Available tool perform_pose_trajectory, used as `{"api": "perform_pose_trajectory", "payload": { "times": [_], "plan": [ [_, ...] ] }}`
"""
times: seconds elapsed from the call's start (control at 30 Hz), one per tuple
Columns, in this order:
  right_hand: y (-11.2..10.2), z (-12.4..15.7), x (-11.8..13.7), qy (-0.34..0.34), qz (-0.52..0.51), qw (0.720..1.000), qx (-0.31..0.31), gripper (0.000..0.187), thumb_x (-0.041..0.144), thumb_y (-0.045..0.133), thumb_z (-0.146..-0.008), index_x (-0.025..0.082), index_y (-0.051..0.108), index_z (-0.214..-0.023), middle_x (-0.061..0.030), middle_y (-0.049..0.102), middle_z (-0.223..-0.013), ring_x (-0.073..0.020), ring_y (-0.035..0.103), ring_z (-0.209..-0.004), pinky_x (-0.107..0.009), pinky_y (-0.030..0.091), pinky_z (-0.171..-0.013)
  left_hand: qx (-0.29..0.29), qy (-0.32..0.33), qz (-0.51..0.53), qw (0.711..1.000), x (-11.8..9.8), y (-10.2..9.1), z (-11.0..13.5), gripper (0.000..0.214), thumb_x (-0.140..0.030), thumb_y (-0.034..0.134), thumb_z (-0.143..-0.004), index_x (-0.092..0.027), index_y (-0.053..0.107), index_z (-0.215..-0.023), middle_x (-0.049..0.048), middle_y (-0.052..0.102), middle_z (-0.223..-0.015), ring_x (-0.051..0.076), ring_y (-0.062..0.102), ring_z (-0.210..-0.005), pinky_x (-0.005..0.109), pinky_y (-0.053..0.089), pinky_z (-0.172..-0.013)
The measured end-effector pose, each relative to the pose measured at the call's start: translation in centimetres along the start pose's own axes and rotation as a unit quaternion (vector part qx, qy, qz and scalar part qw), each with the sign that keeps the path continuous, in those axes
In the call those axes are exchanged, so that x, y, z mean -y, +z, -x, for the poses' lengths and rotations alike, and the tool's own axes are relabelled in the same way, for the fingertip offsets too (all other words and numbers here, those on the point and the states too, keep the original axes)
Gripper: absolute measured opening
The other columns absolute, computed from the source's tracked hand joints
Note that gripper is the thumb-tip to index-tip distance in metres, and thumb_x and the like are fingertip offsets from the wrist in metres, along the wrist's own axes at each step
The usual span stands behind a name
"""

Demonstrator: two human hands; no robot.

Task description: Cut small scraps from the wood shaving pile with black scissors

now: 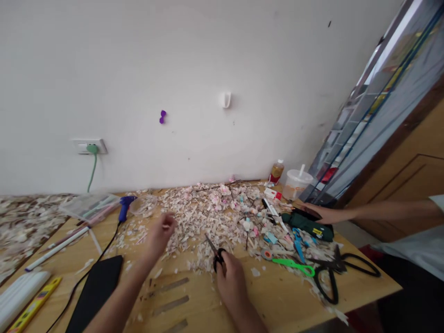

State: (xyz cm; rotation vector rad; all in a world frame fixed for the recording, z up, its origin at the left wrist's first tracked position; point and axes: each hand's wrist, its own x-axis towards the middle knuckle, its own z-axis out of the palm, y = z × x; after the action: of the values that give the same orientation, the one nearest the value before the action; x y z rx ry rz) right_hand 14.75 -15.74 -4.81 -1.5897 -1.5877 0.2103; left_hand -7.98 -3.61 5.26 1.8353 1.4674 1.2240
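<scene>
My right hand (231,277) rests on the wooden table (277,300) and grips small black-handled scissors (215,253), blades pointing up and left into a heap of pale paper scraps (201,217). My left hand (160,233) hovers over the left side of that heap with fingers curled in a pinch; what they hold is too small to make out. The two hands are about a hand's width apart.
Another person's hand (324,213) lies on a dark green pouch (307,224) at the right. Green scissors (294,265), large black scissors (333,273), a blue glue gun (125,206), a black phone-like slab (95,289), a bottle (276,172) and a plastic cup (296,184) lie around.
</scene>
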Motion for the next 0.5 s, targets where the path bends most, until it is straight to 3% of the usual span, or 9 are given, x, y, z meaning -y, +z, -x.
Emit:
{"api": "perform_pose_trajectory", "payload": {
  "times": [0.07,0.1,0.13,0.17,0.23,0.4,0.5],
  "plan": [
    [0.6,0.2,-0.5,-0.008,-0.003,0.999,-0.032,0.026,0.019,0.047,-0.088,0.017,0.063,-0.108,-0.0105,0.069,-0.100,-0.0240,0.063,-0.092,-0.032,0.046,-0.083,-0.073,0.048,-0.153,0.984,1.5,-3.3,-4.5,0.027,-0.031,0.050,-0.082,-0.019,0.059,-0.104,0.0056,0.067,-0.086,0.020,0.063,-0.076,0.033,0.051,-0.075],
    [0.8,0.2,-0.7,-0.013,-0.001,0.999,-0.041,0.026,0.020,0.047,-0.088,0.018,0.063,-0.109,-0.0102,0.069,-0.100,-0.0241,0.063,-0.092,-0.032,0.046,-0.083,-0.093,0.042,-0.222,0.970,2.3,-4.9,-6.6,0.030,-0.028,0.048,-0.082,-0.017,0.059,-0.108,0.0077,0.068,-0.091,0.021,0.064,-0.080,0.033,0.050,-0.078],
    [1.0,0.2,-0.8,-0.019,0.003,0.999,-0.048,0.026,0.020,0.048,-0.088,0.018,0.063,-0.109,-0.0096,0.069,-0.099,-0.0240,0.063,-0.091,-0.032,0.046,-0.083,-0.090,0.019,-0.288,0.953,3.2,-6.4,-8.5,0.034,-0.024,0.046,-0.082,-0.015,0.058,-0.113,0.0090,0.069,-0.093,0.021,0.064,-0.084,0.032,0.050,-0.079],
    [1.2,0.2,-0.8,-0.027,0.008,0.998,-0.053,0.025,0.019,0.049,-0.087,0.019,0.062,-0.109,-0.0090,0.069,-0.098,-0.0239,0.064,-0.090,-0.032,0.046,-0.082,-0.049,0.001,-0.350,0.935,4.0,-7.7,-10.1,0.036,-0.021,0.044,-0.083,-0.015,0.058,-0.115,0.0096,0.070,-0.094,0.022,0.065,-0.087,0.032,0.049,-0.081],
    [1.3,0.1,-0.8,-0.040,0.020,0.997,-0.056,0.026,0.017,0.050,-0.085,0.020,0.063,-0.107,-0.0081,0.069,-0.096,-0.0236,0.064,-0.087,-0.032,0.046,-0.080,-0.010,-0.011,-0.377,0.926,5.3,-9.6,-12.3,0.032,-0.016,0.045,-0.080,-0.014,0.064,-0.105,0.0103,0.072,-0.089,0.025,0.066,-0.088,0.034,0.049,-0.083],
    [1.0,-0.5,-0.1,-0.017,0.032,0.999,-0.009,0.024,0.012,0.050,-0.082,0.021,0.062,-0.100,-0.0064,0.067,-0.091,-0.0228,0.063,-0.085,-0.031,0.044,-0.077,0.008,0.004,-0.403,0.915,6.8,-10.6,-13.7,0.035,-0.017,0.043,-0.087,-0.015,0.060,-0.116,0.0111,0.068,-0.109,0.026,0.060,-0.102,0.040,0.043,-0.094],
    [0.3,-0.9,0.6,0.016,0.032,0.999,0.015,0.019,0.012,0.050,-0.082,0.020,0.062,-0.094,-0.0062,0.066,-0.090,-0.0227,0.061,-0.084,-0.030,0.043,-0.076,0.015,0.013,-0.402,0.915,7.1,-10.4,-13.9,0.031,-0.022,0.044,-0.089,-0.015,0.060,-0.115,0.0092,0.066,-0.102,0.024,0.058,-0.097,0.040,0.043,-0.093]
  ]
}}
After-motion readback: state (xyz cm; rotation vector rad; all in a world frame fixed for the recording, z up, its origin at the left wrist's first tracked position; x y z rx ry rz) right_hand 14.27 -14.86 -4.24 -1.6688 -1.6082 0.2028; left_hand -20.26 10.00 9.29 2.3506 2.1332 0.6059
